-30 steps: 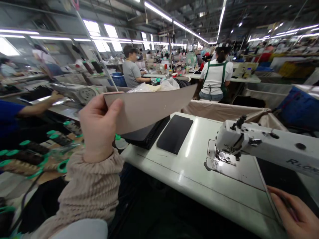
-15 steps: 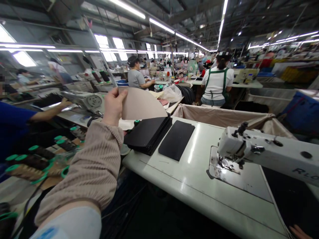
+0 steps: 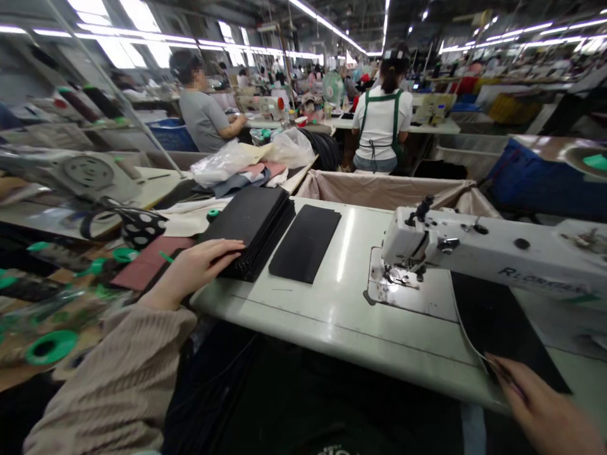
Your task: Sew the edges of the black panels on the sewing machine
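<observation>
My left hand [image 3: 206,265] lies on the near left corner of a stack of black panels [image 3: 251,218], fingers stretched out. A single black panel [image 3: 306,243] lies flat on the pale sewing table [image 3: 313,322], right of the stack. At the lower right, my right hand [image 3: 545,401] is closed around a slim tool with a purplish part, which looks like thread snips [image 3: 512,379]. It is at the near edge of another black panel [image 3: 502,322], whose left edge curls up and shows a pale underside. That panel lies partly behind the sewing machine arm [image 3: 478,246].
The machine's needle area [image 3: 398,275] is right of the single panel. A fabric-lined bin [image 3: 379,189] runs behind the table. Green-capped thread spools [image 3: 52,347] and a pink piece [image 3: 152,259] are at the left. Two co-workers sit beyond, one in a green apron [image 3: 382,120].
My left hand held a beige-faced sheet up above the stack; now it rests on the stack without that sheet. The view has turned down and right, bringing my right hand further in.
</observation>
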The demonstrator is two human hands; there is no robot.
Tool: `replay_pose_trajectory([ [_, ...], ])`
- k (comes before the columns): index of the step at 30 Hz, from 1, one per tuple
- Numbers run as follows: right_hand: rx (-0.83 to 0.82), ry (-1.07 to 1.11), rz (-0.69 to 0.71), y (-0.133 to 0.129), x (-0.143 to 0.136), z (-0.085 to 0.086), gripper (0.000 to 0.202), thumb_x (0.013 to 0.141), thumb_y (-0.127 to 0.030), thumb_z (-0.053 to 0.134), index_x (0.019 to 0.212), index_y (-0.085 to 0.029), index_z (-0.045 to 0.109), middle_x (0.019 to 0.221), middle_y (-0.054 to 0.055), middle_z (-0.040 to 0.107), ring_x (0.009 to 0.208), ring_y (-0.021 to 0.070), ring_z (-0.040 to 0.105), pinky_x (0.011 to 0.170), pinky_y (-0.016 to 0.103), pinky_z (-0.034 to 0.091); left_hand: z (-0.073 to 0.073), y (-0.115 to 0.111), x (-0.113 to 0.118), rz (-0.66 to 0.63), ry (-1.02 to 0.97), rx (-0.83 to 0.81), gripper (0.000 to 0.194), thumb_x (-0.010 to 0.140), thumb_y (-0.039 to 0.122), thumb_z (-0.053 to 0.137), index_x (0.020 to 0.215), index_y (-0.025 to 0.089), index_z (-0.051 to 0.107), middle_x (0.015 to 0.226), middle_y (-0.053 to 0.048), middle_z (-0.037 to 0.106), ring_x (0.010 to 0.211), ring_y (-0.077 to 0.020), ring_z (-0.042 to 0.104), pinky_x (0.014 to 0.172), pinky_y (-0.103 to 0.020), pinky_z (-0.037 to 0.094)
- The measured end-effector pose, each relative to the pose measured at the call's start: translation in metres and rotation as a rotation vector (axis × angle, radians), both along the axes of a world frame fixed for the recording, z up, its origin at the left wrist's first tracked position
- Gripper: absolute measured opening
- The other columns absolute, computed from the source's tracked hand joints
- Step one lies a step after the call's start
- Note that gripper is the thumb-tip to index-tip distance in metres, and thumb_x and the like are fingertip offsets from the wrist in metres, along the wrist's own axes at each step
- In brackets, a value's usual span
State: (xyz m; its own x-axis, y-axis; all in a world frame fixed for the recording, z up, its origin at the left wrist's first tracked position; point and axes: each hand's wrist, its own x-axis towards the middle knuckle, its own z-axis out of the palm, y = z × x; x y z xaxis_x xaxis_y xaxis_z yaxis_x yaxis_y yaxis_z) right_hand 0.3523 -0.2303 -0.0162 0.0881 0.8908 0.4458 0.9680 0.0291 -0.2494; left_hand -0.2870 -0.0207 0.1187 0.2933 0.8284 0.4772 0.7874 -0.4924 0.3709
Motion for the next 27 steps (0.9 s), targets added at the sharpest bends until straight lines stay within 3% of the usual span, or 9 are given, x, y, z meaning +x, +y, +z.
replay_pose_trajectory([
  [4, -0.26, 0.092, 0.297, 0.002, -0.084, 0.046, 0.029, 0.089, -0.026, 0.046, 0.11, -0.026, 0.066, 0.105, 0.007, 0.073, 0.084, 0.0223, 0.071, 0.07, 0.032, 0.054, -0.013, -0.026, 0.068, -0.072, -0.15, 0.155, 0.04, 0.09, 0.036, 0.059, 0.13, 0.037, 0.057, 0.137, 0.002, 0.058, 0.127, -0.0234, 0.052, 0.111, -0.045, 0.038],
  [6, -0.458, 0.18, 0.463, 0.009, -0.134, 0.06, 0.026, 0.09, -0.02, 0.046, 0.105, -0.026, 0.066, 0.097, 0.005, 0.073, 0.08, 0.0202, 0.068, 0.071, 0.031, 0.05, -0.024, -0.038, 0.131, -0.303, -0.21, 0.046, 0.041, 0.096, 0.028, 0.049, 0.136, 0.033, 0.051, 0.136, -0.001, 0.059, 0.127, -0.0206, 0.054, 0.111, -0.041, 0.041],
  [9, -0.577, 0.458, 0.697, 0.028, -0.186, 0.068, 0.018, 0.091, -0.022, 0.052, 0.1, -0.026, 0.068, 0.094, 0.001, 0.072, 0.083, 0.018, 0.066, 0.076, 0.029, 0.048, -0.062, -0.055, 0.231, -0.746, -0.004, -0.197, 0.044, 0.099, 0.027, 0.046, 0.144, 0.029, 0.044, 0.148, -0.004, 0.048, 0.139, -0.019, 0.043, 0.114, -0.037, 0.039],
  [10, -0.583, 0.609, 0.706, 0.037, -0.193, 0.067, 0.016, 0.093, -0.028, 0.053, 0.097, -0.025, 0.068, 0.092, 0.001, 0.072, 0.083, 0.0176, 0.065, 0.075, 0.028, 0.048, -0.078, -0.06, 0.257, -0.838, 0.072, -0.233, 0.05, 0.099, 0.029, 0.048, 0.148, 0.026, 0.039, 0.152, -0.006, 0.044, 0.141, -0.0193, 0.04, 0.115, -0.037, 0.038],
  [12, -0.44, 0.975, 0.521, 0.056, -0.193, 0.064, 0.027, 0.096, -0.04, 0.052, 0.083, -0.021, 0.066, 0.08, 0.001, 0.07, 0.066, 0.0133, 0.06, 0.062, 0.025, 0.046, -0.107, -0.07, 0.291, -0.874, 0.159, -0.206, 0.055, 0.098, 0.031, 0.051, 0.15, 0.022, 0.035, 0.152, -0.009, 0.043, 0.142, -0.0217, 0.038, 0.117, -0.04, 0.035],
  [14, -0.212, 1.355, 0.225, 0.078, -0.181, 0.06, 0.036, 0.095, -0.049, 0.052, 0.076, -0.019, 0.062, 0.07, 0.0, 0.066, 0.042, 0.006, 0.038, 0.042, 0.021, 0.033, -0.127, -0.078, 0.298, -0.787, 0.202, -0.159, 0.059, 0.097, 0.033, 0.054, 0.151, 0.02, 0.033, 0.155, -0.009, 0.039, 0.144, -0.0241, 0.034, 0.118, -0.044, 0.032],
  [16, -0.081, 1.625, 0.096, 0.1, -0.168, 0.061, 0.034, 0.09, -0.05, 0.059, 0.081, -0.017, 0.062, 0.073, 0.001, 0.068, 0.038, 0.0022, 0.02, 0.036, 0.019, 0.021, -0.135, -0.083, 0.287, -0.673, 0.223, -0.127, 0.058, 0.098, 0.032, 0.053, 0.151, 0.021, 0.032, 0.156, -0.008, 0.037, 0.145, -0.0246, 0.033, 0.118, -0.045, 0.032],
  [22, -0.053, 1.883, 0.125, 0.139, -0.163, 0.071, 0.034, 0.078, -0.046, 0.076, 0.083, -0.014, 0.066, 0.084, 0.007, 0.074, 0.039, -0.0004, 0.018, 0.035, 0.017, 0.017, -0.133, -0.087, 0.234, -0.413, 0.217, -0.135, 0.042, 0.1, 0.032, 0.05, 0.141, 0.025, 0.047, 0.143, -0.007, 0.054, 0.13, -0.0254, 0.05, 0.104, -0.044, 0.044],
  [27, -0.005, 1.905, 0.149, 0.144, -0.168, 0.068, 0.034, 0.076, -0.046, 0.077, 0.079, -0.014, 0.065, 0.08, 0.006, 0.074, 0.039, 0.0, 0.018, 0.036, 0.018, 0.017, -0.13, -0.083, 0.228, -0.36, 0.142, -0.158, 0.027, 0.099, 0.029, 0.05, 0.124, 0.024, 0.059, 0.125, -0.006, 0.064, 0.115, -0.0231, 0.058, 0.1, -0.043, 0.047],
])
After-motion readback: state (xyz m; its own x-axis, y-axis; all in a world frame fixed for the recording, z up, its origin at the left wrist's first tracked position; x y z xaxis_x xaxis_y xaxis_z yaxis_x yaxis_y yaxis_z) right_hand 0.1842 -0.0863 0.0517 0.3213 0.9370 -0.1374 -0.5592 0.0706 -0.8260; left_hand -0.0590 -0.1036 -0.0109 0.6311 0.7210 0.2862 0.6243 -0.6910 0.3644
